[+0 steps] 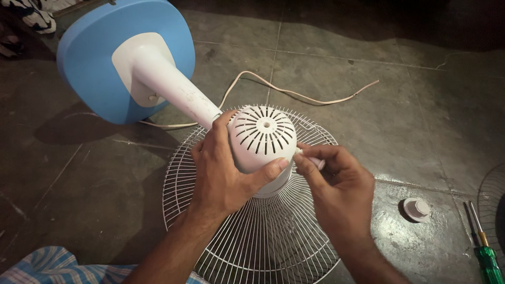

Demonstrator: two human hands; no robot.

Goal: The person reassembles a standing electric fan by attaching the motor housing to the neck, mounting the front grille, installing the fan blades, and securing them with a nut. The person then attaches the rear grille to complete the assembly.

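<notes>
**Two hands on the motor cover of a fan that lies on the floor**

The left hand (221, 173) is closed around the white plastic motor cover with radial slots (262, 138). Its thumb lies across the near side of the cover and its fingers curl around the left side, so the grip is firm. The right hand (334, 181) is just to the right of the cover. Its thumb and first fingers are pinched together on a small white knob (315, 162) at the side of the cover; the other fingers are half bent. Whether the knob is fixed to the cover or loose, I cannot tell.

The motor cover is in the middle of the scene, above the round white wire grille (252, 236), which lies flat on the grey stone floor (368, 105). From the cover a white plastic pole (173, 87) goes to the far left and ends in the blue rounded base of the fan (89, 68), which is tilted up. A pale power cable (310, 94) runs in a curve over the floor behind the cover.

On the right, well apart from the hands, a small white round cap (416, 209) lies on the floor. Further right, near the edge, there is a screwdriver with a green handle (486, 260). At the near left a piece of blue checked cloth (47, 265) is visible.
</notes>
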